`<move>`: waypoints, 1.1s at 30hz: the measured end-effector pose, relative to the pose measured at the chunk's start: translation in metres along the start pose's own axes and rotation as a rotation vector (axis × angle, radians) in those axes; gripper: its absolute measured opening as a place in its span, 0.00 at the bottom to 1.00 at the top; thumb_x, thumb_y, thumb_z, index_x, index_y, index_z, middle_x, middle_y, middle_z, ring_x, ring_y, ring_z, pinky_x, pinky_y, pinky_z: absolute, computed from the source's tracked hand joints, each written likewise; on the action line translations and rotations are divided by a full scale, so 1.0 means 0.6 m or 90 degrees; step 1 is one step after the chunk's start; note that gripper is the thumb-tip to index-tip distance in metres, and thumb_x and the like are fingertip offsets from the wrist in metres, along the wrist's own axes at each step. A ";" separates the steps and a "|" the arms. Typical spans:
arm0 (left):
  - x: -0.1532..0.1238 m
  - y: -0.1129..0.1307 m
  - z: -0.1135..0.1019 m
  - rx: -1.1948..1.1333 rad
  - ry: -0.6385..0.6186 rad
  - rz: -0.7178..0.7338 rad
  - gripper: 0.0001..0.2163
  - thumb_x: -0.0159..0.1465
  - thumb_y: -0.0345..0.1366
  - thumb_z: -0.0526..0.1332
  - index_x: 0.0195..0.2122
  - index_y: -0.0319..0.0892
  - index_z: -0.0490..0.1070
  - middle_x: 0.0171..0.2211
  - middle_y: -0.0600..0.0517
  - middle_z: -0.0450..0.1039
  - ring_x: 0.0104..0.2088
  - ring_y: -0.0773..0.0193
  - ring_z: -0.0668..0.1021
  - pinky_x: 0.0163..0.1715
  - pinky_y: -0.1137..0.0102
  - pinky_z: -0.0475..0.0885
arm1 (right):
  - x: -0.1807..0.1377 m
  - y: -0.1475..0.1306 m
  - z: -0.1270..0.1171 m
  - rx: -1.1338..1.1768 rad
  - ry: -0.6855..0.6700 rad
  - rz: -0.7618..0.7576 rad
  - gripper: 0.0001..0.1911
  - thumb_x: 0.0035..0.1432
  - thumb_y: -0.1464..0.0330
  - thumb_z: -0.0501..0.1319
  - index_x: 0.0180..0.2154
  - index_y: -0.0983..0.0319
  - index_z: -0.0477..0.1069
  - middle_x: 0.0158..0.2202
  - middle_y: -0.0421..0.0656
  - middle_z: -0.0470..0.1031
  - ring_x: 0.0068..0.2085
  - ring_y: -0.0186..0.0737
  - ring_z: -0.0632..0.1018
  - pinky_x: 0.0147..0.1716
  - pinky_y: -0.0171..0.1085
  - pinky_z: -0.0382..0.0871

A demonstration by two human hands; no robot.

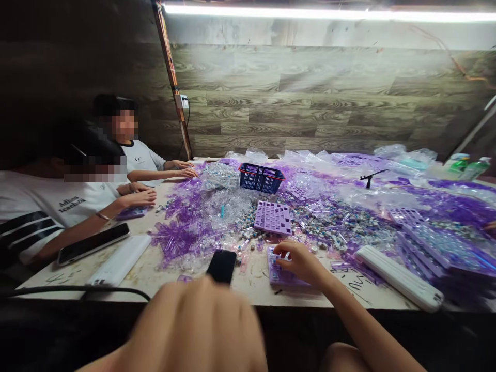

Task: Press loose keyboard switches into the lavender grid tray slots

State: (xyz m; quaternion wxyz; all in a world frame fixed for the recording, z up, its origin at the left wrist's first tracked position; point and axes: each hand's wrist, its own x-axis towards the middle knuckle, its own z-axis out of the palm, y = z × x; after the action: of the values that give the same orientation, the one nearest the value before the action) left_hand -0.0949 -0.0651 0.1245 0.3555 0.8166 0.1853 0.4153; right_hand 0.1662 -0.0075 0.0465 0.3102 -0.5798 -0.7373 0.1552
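Note:
My right hand [300,262] rests on a small purple tray [279,276] near the table's front edge. Its fingers are curled down together onto the tray's left part, and what they pinch is too small to make out. My left hand [197,325] is raised close to the camera at the bottom centre, a blurred back of hand with the fingers hidden. Just beyond it a black phone [222,266] lies on the table. A second purple tray [273,217] with a grid of square holes lies farther back among several small grey and blue keyboard switches [333,227].
Heaps of clear and purple plastic pieces [186,232] cover the table, with a blue basket [260,177] behind. Purple trays [445,248] are stacked at right beside a long white bar [399,276]. Two people [58,206] sit at left, near a phone [93,243] and a white block [120,261].

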 end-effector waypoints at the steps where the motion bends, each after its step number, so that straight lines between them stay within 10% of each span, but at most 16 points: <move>1: 0.028 -0.014 0.005 0.008 0.000 -0.012 0.11 0.62 0.44 0.54 0.31 0.50 0.74 0.19 0.55 0.68 0.23 0.65 0.72 0.23 0.69 0.69 | 0.000 -0.001 0.000 -0.009 -0.002 -0.002 0.06 0.48 0.76 0.60 0.30 0.63 0.72 0.30 0.42 0.74 0.32 0.38 0.73 0.31 0.34 0.66; 5: 0.125 -0.108 0.043 0.153 -0.061 -0.077 0.06 0.60 0.34 0.56 0.35 0.42 0.73 0.31 0.52 0.74 0.33 0.63 0.75 0.35 0.70 0.70 | 0.003 -0.005 0.001 -0.023 -0.010 -0.002 0.04 0.48 0.77 0.60 0.27 0.64 0.71 0.27 0.41 0.72 0.30 0.37 0.72 0.30 0.34 0.64; 10: 0.137 -0.207 0.088 0.219 -0.163 -0.135 0.09 0.58 0.26 0.59 0.39 0.40 0.73 0.38 0.49 0.75 0.40 0.61 0.75 0.43 0.69 0.68 | 0.005 -0.009 -0.002 -0.014 -0.034 0.009 0.07 0.47 0.80 0.59 0.27 0.64 0.72 0.26 0.41 0.74 0.28 0.37 0.73 0.29 0.34 0.64; 33: 0.125 -0.254 0.107 0.185 -0.129 -0.093 0.07 0.55 0.22 0.60 0.31 0.38 0.75 0.30 0.51 0.74 0.33 0.64 0.74 0.35 0.72 0.67 | 0.002 -0.009 -0.005 0.004 -0.019 -0.045 0.14 0.45 0.84 0.57 0.28 0.65 0.78 0.29 0.45 0.79 0.31 0.39 0.77 0.32 0.33 0.69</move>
State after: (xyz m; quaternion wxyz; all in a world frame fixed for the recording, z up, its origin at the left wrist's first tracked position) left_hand 0.0002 0.0559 0.0277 0.2801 0.8813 0.2656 0.2727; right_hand 0.1638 -0.0083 0.0526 0.3063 -0.5498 -0.7614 0.1553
